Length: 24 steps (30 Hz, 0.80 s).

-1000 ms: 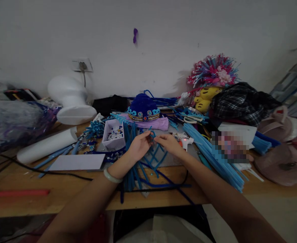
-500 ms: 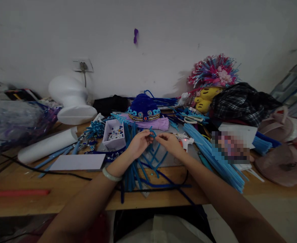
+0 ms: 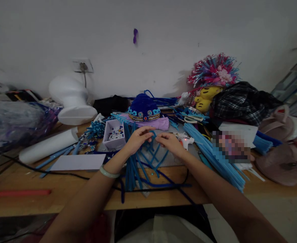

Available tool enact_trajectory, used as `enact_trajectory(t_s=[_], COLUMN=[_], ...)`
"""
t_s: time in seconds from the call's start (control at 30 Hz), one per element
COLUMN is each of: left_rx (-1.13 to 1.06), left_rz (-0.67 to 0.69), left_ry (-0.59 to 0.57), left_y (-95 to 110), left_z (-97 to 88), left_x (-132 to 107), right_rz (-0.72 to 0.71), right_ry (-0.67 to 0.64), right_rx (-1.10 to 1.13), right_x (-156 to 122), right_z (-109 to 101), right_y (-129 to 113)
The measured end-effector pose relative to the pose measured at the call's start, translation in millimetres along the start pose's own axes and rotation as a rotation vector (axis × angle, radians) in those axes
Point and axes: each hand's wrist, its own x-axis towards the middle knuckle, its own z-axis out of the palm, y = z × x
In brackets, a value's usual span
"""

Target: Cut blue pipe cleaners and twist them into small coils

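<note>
My left hand [image 3: 139,139] pinches a short bent piece of blue pipe cleaner [image 3: 152,133], its index finger stretched over the top. On the other side, the closed fingertips of my right hand [image 3: 170,143] grip the same piece. Several blue pipe cleaners [image 3: 153,158] lie crossed on the grey mat [image 3: 173,160] below. A royal blue cap [image 3: 143,105] with a jewelled band stands just behind my hands. To the left is a white box [image 3: 114,143] of beads. A white glue gun [image 3: 187,141] with a lit red light rests near my right hand.
A long bundle of light blue pipe cleaners [image 3: 214,158] lies right. At the left are a white foam head [image 3: 71,98], a paper roll [image 3: 48,145] and a white card [image 3: 79,162]. A black cable [image 3: 69,173] crosses the wooden table [image 3: 87,195]. A dark plaid cloth [image 3: 244,101] sits back right.
The left hand has turned a little, and its index finger now reaches across above the blue piece. My right hand has hardly moved.
</note>
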Motion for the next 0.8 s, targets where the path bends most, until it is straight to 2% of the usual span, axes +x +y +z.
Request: enact_trajectory(t_s=[0.13,0.23,0.57,0.7,0.8], left_rx=[-0.297,-0.407,-0.468,-0.429,-0.368], left_rz=[-0.117,-0.180,-0.255,-0.244,-0.206], left_ry=[-0.019,-0.009,0.093,0.126,0.103], left_y=[-3.0,-6.1,-8.6,-8.4,-6.8], left_z=[2.1,5.1,3.2,2.8,3.5], left_x=[-0.7,0.1,3.5,4.1,3.4], right_rz=[0.051,0.059,0.048,0.052,0.061], right_ry=[-0.046,-0.052,-0.076,-0.070,-0.058], right_rx=[0.174,0.213,0.198,0.185,0.174], right_x=[-2.7,-3.5,-1.8,-2.7,-2.4], right_z=[1.3,2.3,3.6,3.2,3.6], right_y=[-4.3,-4.8,-0.2,-1.3,-1.5])
